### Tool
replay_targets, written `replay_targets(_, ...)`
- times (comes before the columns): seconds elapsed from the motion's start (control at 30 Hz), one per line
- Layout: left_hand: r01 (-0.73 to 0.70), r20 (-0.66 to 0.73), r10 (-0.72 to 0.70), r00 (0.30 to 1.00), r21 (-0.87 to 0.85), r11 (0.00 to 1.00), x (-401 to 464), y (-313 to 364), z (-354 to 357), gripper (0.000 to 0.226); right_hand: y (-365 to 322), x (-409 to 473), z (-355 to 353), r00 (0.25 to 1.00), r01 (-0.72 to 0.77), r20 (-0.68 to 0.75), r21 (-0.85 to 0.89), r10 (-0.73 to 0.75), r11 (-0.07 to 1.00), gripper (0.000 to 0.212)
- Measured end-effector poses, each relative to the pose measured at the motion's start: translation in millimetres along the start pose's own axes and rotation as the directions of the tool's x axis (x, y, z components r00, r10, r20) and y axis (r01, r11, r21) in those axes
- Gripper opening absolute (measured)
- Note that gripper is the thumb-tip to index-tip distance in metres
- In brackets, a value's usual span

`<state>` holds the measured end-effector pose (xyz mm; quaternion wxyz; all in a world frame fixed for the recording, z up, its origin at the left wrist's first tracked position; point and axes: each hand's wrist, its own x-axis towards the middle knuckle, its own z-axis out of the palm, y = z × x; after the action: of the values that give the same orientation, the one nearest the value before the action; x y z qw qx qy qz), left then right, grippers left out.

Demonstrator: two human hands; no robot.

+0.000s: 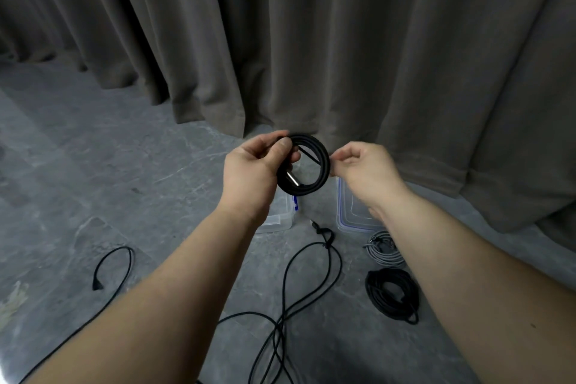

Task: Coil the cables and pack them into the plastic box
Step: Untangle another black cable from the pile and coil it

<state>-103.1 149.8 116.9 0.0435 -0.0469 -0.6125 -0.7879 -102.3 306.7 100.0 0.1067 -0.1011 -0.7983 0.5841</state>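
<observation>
Black cable coil (308, 165) stands upright, facing me; my left hand (258, 165) grips its left side, right hand (361, 168) pinches its right

— What closes off the back of the room?
— A heavy grey-brown curtain (311, 40), hanging in deep folds down to the floor.
— And underfoot?
— A grey stone-look floor (93, 165) with pale veins, dimly and evenly lit.
</observation>
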Motion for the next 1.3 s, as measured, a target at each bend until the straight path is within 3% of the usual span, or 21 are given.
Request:
replay_targets(0.07, -0.01, -0.001, 0.01, 1.0, -0.007, 1.0, 0.9, 1.5, 1.0, 0.01, -3.9, -2.6, -2.4, 0.995, -0.085, 0.055, 0.153, 0.077, 0.985, 0.021)
replay_targets(0.17, -0.02, -0.048, 0.02, 0.999, -0.01, 1.0, 4.6, 1.0, -1.0, 0.011, -15.5, -6.8, -6.0, 0.967, -0.236, 0.186, 0.418, 0.172, 0.877, 0.017)
replay_targets(0.27, -0.01, -0.095, 0.007, 0.995, -0.028, 1.0, 5.3, -1.7, -3.1, 0.011, -22.0, -9.8, -8.6, 0.939, -0.327, 0.277, 0.541, 0.203, 0.775, 0.018)
replay_targets(0.4, 0.005, -0.127, -0.012, 0.992, -0.054, 0.999, 3.3, -5.6, 1.4, 0.01, -23.9, -13.2, -3.8, 0.911, -0.381, 0.363, 0.565, 0.194, 0.732, 0.028)
replay_targets(0.53, -0.01, -0.152, 0.009, 0.988, -0.007, 1.0, 2.2, -9.8, 2.7, 0.011, -25.8, -14.4, 2.3, 0.908, -0.36, 0.372, 0.449, 0.195, 0.818, 0.035)
replay_targets(0.63, -0.026, -0.157, 0.034, 0.987, 0.052, 0.998, 0.8, -10.3, 1.9, 0.012, -26.2, -16.5, 2.1, 0.919, -0.334, 0.349, 0.434, 0.185, 0.837, 0.027)
replay_targets(0.77, -0.044, -0.165, 0.057, 0.985, 0.084, 0.996, -0.4, -9.8, 1.4, 0.013, -24.6, -19.8, 4.3, 0.946, -0.217, 0.316, 0.455, 0.072, 0.864, 0.009)
replay_targets(0.83, -0.043, -0.172, 0.058, 0.983, 0.087, 0.995, -0.1, -9.7, 0.4, 0.012, -23.0, -21.4, 5.8, 0.957, -0.111, 0.291, 0.421, -0.018, 0.9, 0.029)
replay_targets(0.93, -0.046, -0.173, 0.061, 0.983, 0.09, 0.995, -0.2, -10.4, 1.2, 0.012, -19.3, -23.2, 12.7, 0.969, 0.095, 0.195, 0.278, -0.153, 0.956, 0.04)
replay_targets(1.07, -0.056, -0.142, 0.074, 0.987, 0.125, 0.991, -2.1, -12.9, 4.3, 0.011, -16.9, -23.3, 20.7, 0.971, 0.239, -0.003, 0.038, -0.239, 0.97, 0.029)
replay_targets(1.2, -0.079, -0.143, 0.103, 0.984, 0.165, 0.983, -1.7, -12.6, 4.6, 0.011, -16.1, -23.7, 20.4, 0.928, 0.343, -0.118, -0.111, -0.355, 0.933, 0.025)
replay_targets(1.3, -0.084, -0.155, 0.115, 0.981, 0.195, 0.977, -2.5, -12.7, 2.5, 0.011, -13.4, -22.8, 17.6, 0.824, 0.473, -0.198, -0.276, -0.531, 0.837, 0.027)
